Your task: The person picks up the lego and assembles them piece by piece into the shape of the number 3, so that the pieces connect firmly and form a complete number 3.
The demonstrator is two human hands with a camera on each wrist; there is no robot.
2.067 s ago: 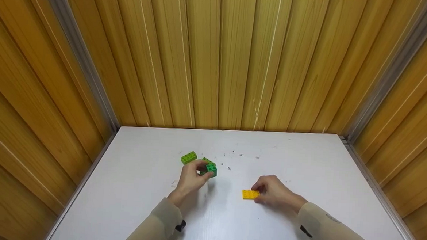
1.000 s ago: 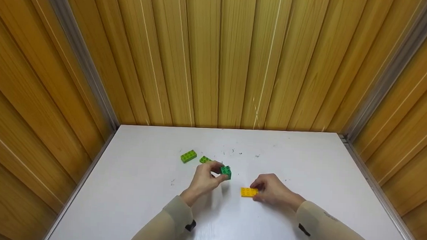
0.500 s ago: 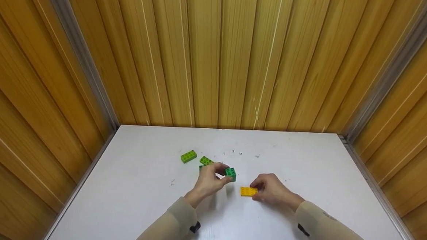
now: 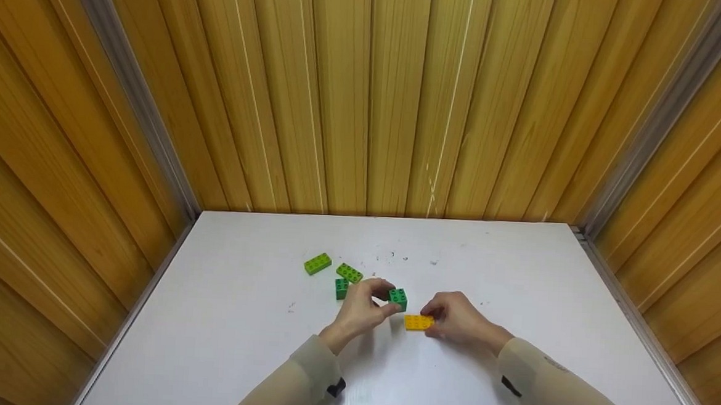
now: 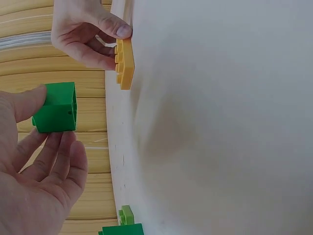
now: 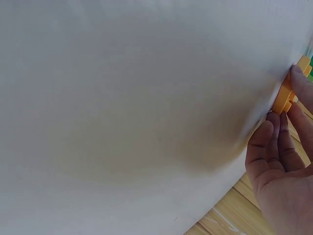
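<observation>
My left hand pinches a dark green square toy brick between thumb and fingers, studs up. In the left wrist view that green brick is raised off the table, its hollow underside turned toward the tabletop. Just to its right, my right hand grips the right end of a flat yellow toy brick, at or close to the tabletop. The yellow brick has its studs up, and the green brick is apart from it. The right wrist view shows the thumb and fingers on the yellow brick.
Behind the left hand lie a second dark green brick, a light green brick and another light green brick farther left. All rest on the white table. Wood-patterned walls enclose the back and sides.
My left hand has carried the dark green brick rightward and slightly nearer, to beside the yellow brick. The bricks behind it have come into view. The right hand has hardly moved.
</observation>
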